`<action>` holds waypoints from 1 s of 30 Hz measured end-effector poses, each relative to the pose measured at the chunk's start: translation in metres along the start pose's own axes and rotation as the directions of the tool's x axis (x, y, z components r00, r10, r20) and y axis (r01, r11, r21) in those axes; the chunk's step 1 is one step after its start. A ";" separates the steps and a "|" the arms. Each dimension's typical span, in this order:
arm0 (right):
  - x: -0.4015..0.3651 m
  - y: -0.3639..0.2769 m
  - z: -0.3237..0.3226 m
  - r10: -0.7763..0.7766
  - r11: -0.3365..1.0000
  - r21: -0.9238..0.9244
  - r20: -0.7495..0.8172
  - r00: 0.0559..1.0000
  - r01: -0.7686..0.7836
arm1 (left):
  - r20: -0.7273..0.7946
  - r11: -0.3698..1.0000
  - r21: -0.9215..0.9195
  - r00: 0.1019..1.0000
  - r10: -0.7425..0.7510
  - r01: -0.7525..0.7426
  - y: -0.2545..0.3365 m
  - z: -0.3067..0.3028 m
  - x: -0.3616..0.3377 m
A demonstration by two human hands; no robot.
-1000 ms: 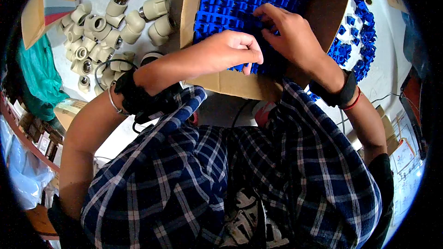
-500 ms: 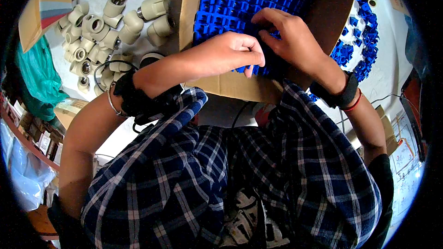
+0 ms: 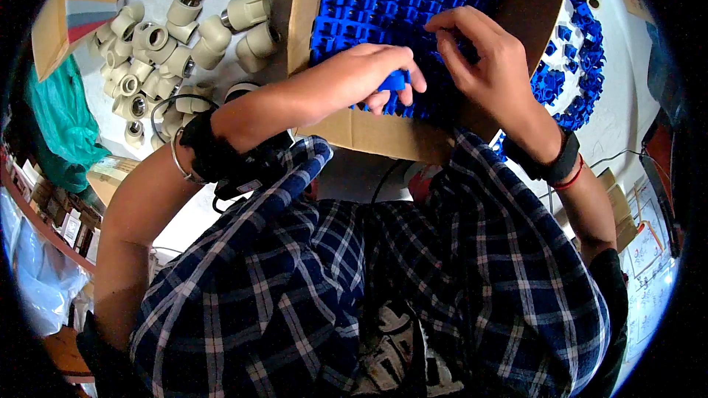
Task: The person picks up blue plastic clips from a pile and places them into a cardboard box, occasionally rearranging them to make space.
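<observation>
Over the near part of a cardboard box (image 3: 354, 133), my left hand (image 3: 372, 74) is closed around a small bright blue plastic piece (image 3: 395, 81), which shows between its fingers. My right hand (image 3: 490, 66) hovers over the right side of the box, its thumb and forefinger curved and apart. I see nothing between those fingers. Beneath both hands, rows of matching blue plastic pieces (image 3: 369, 11) fill the box. Shadow hides the rows under my right hand.
Beige pipe fittings (image 3: 155, 48), some with metal inserts, lie heaped left of the box. Loose blue pieces (image 3: 590, 66) are scattered on the floor to the right. A green plastic bag (image 3: 66, 125) sits far left. A black cable (image 3: 169, 103) loops near the fittings.
My right hand has shifted to the right, away from the left, and its fingers have spread. My left hand has turned and lifted slightly, bringing the blue piece in it into view.
</observation>
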State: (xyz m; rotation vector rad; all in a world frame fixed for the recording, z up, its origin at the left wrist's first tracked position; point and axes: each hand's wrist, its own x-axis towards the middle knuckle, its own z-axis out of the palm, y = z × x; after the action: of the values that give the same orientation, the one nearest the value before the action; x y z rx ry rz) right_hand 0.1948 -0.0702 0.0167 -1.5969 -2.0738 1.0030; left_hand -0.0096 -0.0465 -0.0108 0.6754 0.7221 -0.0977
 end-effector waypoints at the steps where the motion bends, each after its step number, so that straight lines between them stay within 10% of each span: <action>1: -0.002 -0.002 0.000 -0.019 0.999 0.048 -0.008 1.000 0.019 | 0.015 0.981 -0.192 1.000 -0.007 0.010 -0.002 0.001 0.002; 4: -0.007 -0.010 0.000 -0.082 0.991 0.105 0.002 0.997 0.082 | -0.131 0.883 -0.466 0.991 -0.001 -0.061 -0.001 0.011 -0.001; 15: -0.013 -0.011 0.006 -0.093 0.981 0.167 -0.033 0.995 0.097 | 0.003 0.904 -0.422 0.997 0.082 -0.073 -0.008 0.001 0.001; 21: -0.005 0.009 -0.009 -0.001 0.989 -0.148 0.053 0.999 0.009 | 0.102 0.997 0.074 0.995 -0.003 -0.005 0.004 0.000 -0.008; 30: -0.007 0.015 0.005 0.038 0.906 -0.417 0.260 0.965 0.077 | 0.104 0.994 0.108 0.994 -0.040 0.029 0.003 0.002 -0.007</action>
State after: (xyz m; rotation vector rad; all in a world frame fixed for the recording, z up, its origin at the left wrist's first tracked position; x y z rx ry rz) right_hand 0.2044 -0.0770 0.0044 -1.7082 -2.6317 0.8299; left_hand -0.0128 -0.0459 -0.0035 0.7539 0.6292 -0.2037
